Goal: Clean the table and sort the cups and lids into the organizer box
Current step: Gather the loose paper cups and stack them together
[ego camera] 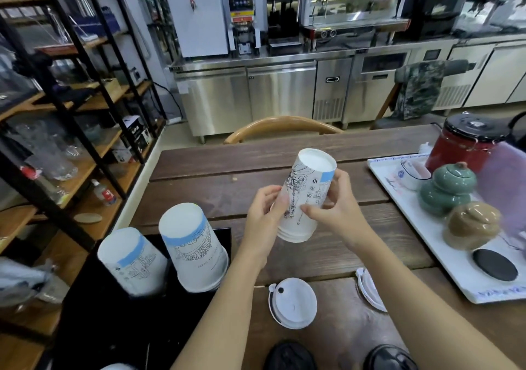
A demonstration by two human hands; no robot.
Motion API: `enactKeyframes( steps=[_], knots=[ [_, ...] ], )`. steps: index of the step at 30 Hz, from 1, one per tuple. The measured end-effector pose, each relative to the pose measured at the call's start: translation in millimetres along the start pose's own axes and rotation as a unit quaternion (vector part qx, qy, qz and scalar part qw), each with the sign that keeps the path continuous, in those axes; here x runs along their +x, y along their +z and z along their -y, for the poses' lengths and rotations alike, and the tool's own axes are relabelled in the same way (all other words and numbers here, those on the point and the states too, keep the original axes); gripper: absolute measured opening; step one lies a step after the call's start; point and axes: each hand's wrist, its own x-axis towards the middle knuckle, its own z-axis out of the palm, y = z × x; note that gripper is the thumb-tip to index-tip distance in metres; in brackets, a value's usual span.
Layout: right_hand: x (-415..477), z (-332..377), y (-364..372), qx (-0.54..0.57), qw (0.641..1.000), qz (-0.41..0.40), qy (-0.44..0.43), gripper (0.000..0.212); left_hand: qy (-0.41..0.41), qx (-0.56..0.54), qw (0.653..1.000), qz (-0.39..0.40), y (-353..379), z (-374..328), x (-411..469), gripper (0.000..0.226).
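Above the wooden table (pixel 205 196) I hold a stack of white paper cups (pixel 306 196) upside down, printed with black line drawings and a blue band. My left hand (pixel 264 213) grips its left side and my right hand (pixel 338 201) its right side. Two more upside-down cup stacks stand in the black organizer box (pixel 119 321) at the lower left, one at the left (pixel 131 258) and one at the right (pixel 195 247). A white lid (pixel 293 302) lies flat on the table near me. Another white lid (pixel 368 288) shows partly behind my right forearm. Two black lids (pixel 290 355) (pixel 390 358) lie at the bottom edge.
A white tray (pixel 432 244) on the right carries a red kettle (pixel 469 147), a green jar (pixel 447 190), a tan jar (pixel 472 224), a cup and a black coaster (pixel 495 264). A wooden chair back (pixel 281 126) stands behind the table. Metal shelving (pixel 71 113) lines the left.
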Motion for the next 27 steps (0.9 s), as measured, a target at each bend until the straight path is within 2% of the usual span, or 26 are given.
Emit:
enactKeyframes(
  steps=[4, 10, 13, 16, 18, 23, 27],
  knots=[
    [-5.1, 51.2, -2.4, 0.022, 0.998, 0.019, -0.059, 0.061, 0.097, 0.003, 0.995, -0.009, -4.7, -47.1, -20.7, 0.021],
    [-18.7, 120.8, 20.2, 0.054, 0.988, 0.051, -0.136, 0.065, 0.172, -0.004, 0.984, -0.045, -22.7, -105.4, -59.6, 0.014],
    [-21.1, 136.2, 40.7, 0.063, 0.985, 0.074, -0.140, 0.068, 0.171, -0.018, 0.983, -0.064, -40.6, -119.0, -78.4, 0.016],
    [-21.1, 138.7, 64.9, 0.074, 0.985, 0.081, -0.135, 0.087, 0.155, -0.014, 0.983, -0.096, -63.9, -124.3, -92.6, 0.030],
    [-19.6, 137.0, 80.3, 0.080, 0.984, 0.089, -0.130, 0.090, 0.139, -0.006, 0.984, -0.115, -79.7, -124.3, -98.9, 0.039],
    [-13.3, 128.3, 115.0, 0.068, 0.983, 0.144, -0.094, 0.090, 0.103, -0.005, 0.983, -0.151, -109.6, -109.9, -103.6, 0.028],
    [-8.1, 113.0, 135.0, 0.041, 0.981, 0.182, -0.049, 0.087, 0.070, -0.007, 0.988, -0.136, -124.7, -91.0, -102.4, 0.029]
  ],
)
